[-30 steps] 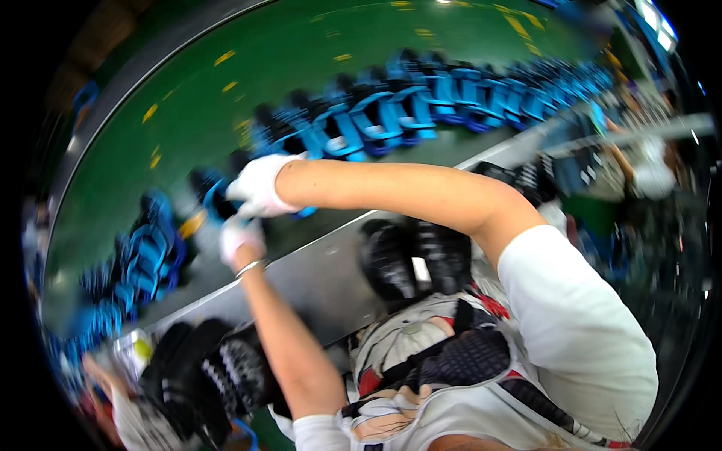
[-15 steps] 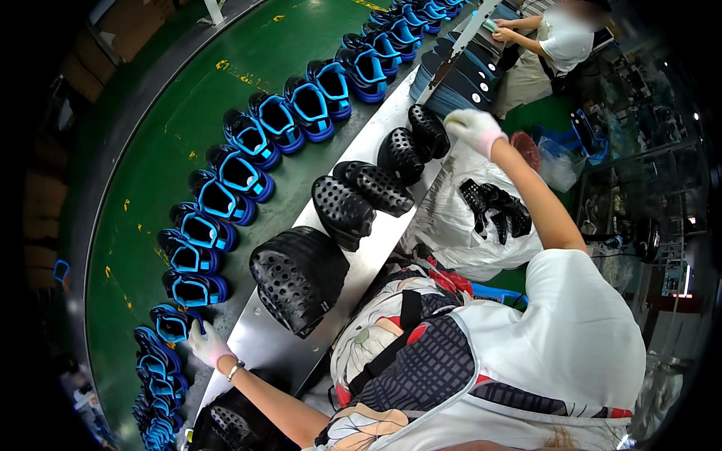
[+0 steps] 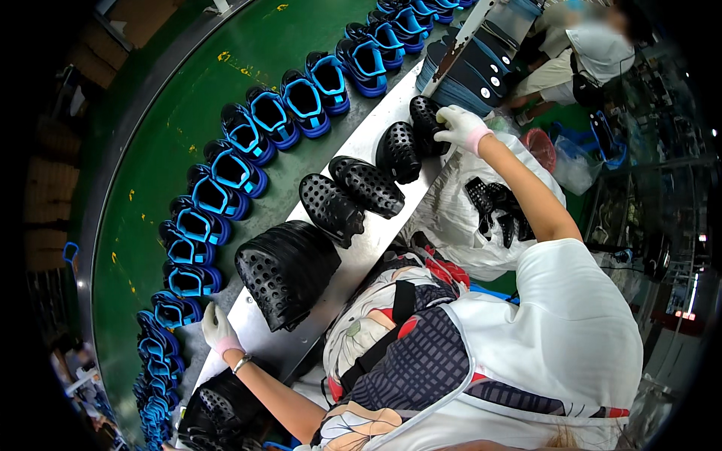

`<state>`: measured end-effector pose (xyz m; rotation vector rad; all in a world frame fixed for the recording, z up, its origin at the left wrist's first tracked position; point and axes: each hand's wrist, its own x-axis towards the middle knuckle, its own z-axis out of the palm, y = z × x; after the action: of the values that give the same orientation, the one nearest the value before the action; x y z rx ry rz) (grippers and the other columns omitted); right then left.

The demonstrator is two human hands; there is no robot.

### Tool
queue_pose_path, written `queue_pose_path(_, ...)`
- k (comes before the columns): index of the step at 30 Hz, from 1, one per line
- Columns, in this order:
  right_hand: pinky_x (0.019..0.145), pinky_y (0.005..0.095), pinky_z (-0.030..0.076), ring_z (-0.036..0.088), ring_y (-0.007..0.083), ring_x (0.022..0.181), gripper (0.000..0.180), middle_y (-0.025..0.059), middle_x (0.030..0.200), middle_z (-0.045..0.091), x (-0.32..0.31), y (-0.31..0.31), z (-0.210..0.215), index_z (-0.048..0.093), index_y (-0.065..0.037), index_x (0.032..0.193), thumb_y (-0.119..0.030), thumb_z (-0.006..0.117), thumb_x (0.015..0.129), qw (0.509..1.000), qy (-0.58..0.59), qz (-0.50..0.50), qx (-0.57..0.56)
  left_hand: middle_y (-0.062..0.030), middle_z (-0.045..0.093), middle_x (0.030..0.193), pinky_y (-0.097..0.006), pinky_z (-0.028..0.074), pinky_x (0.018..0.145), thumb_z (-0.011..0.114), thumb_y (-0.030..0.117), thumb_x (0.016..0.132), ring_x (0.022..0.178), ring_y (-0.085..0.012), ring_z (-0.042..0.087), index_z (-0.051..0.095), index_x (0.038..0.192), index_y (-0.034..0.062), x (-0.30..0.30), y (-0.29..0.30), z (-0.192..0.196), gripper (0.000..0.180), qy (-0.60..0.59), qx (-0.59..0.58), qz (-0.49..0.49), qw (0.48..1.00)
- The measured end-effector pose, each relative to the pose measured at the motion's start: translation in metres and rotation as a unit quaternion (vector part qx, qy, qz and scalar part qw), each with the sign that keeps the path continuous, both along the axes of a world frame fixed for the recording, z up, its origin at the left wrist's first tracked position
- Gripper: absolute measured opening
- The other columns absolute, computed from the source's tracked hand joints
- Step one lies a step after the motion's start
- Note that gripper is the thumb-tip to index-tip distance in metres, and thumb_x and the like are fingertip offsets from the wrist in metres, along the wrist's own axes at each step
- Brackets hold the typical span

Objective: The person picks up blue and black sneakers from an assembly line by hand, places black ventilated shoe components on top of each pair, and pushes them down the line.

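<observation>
My left hand (image 3: pixel 218 329), in a white glove with a pink cuff, is at the near left beside a black-and-blue shoe (image 3: pixel 174 310). Its fingers are stretched and hold nothing. Farther off on the right, my gloved right hand (image 3: pixel 460 129) has its fingers on the edge of a black perforated shoe tree (image 3: pixel 426 119), partly covering it. Another shoe tree (image 3: pixel 398 152) lies just nearer on the metal ledge (image 3: pixel 382 225). Two more follow, a far one (image 3: pixel 366 186) and a near one (image 3: pixel 331 209). A nested stack of shoe trees (image 3: pixel 286 274) rests closest to me.
A long curved row of black-and-blue shoes (image 3: pixel 241 135) stands on the green surface (image 3: pixel 150 180). Stacked dark insoles (image 3: pixel 470 71) lie behind a metal post (image 3: pixel 460 45). A white sack (image 3: pixel 451 225) holds more black shoe trees (image 3: pixel 496 207). Another person (image 3: pixel 602 56) is at the far right.
My left hand has come off the shoe and moved slightly right. My right hand has moved left, onto the far shoe tree. The other person has shifted right.
</observation>
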<state>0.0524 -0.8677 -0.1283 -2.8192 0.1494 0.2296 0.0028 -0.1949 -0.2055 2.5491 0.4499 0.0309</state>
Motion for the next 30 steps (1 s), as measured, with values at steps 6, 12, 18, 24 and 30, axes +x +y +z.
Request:
queue_pose_path(6,0.084,0.0369,0.047,0.059,0.0311,0.095,0.037,0.0143,0.099,0.059,0.001,0.002,0.013,0.059,-0.006,0.100,-0.030,0.070,0.074,0.999,0.037,-0.001,0.009,-0.0150,0.065,0.111,-0.035,0.044,0.092,0.056,0.023,0.090,0.104,-0.0288,0.061,0.066,0.111,0.0019,-0.005,-0.003,0.008,0.031,0.001,-0.025,0.007,1.000)
queue_pose_path(12,0.089,0.0369,0.047,0.059,0.0317,0.099,0.049,0.0166,0.106,0.058,0.007,0.002,0.008,0.061,-0.004,0.107,-0.032,0.073,0.069,0.999,0.035,-0.015,0.027,-0.0137,0.066,0.115,-0.031,0.045,0.093,0.058,0.023,0.091,0.107,-0.0239,0.062,0.065,0.114,0.0003,-0.007,0.004,-0.005,0.033,0.009,-0.036,-0.008,0.999)
queue_pose_path(18,0.085,0.0360,0.047,0.058,0.0299,0.094,0.048,0.0150,0.099,0.057,0.009,0.000,0.029,0.060,-0.002,0.101,-0.033,0.074,0.067,0.999,0.037,0.017,0.014,-0.0121,0.066,0.113,-0.031,0.046,0.089,0.057,0.021,0.091,0.104,-0.0218,0.062,0.064,0.115,-0.0006,-0.012,0.017,-0.008,0.033,-0.006,-0.072,0.002,0.997)
queue_pose_path(24,0.078,0.0291,0.049,0.058,0.0177,0.084,0.045,0.0061,0.099,0.054,0.040,0.121,0.123,0.056,-0.003,0.107,-0.015,0.077,0.069,0.990,-0.041,0.098,0.091,-0.0069,0.064,0.106,-0.020,0.046,0.066,0.060,0.026,0.094,0.082,-0.0088,0.059,0.060,0.124,0.0014,0.015,-0.010,0.052,0.038,-0.086,-0.388,0.154,0.905)
queue_pose_path(30,0.083,0.0333,0.051,0.059,0.0237,0.092,0.041,0.0089,0.102,0.055,0.062,0.357,0.147,0.057,-0.006,0.106,-0.015,0.075,0.070,0.846,-0.028,0.463,0.264,-0.0202,0.040,0.140,-0.042,0.043,0.102,0.050,0.051,0.094,0.122,-0.0326,0.048,0.032,0.140,-0.0054,0.047,-0.068,0.113,0.075,-0.020,-0.767,-0.027,0.641)
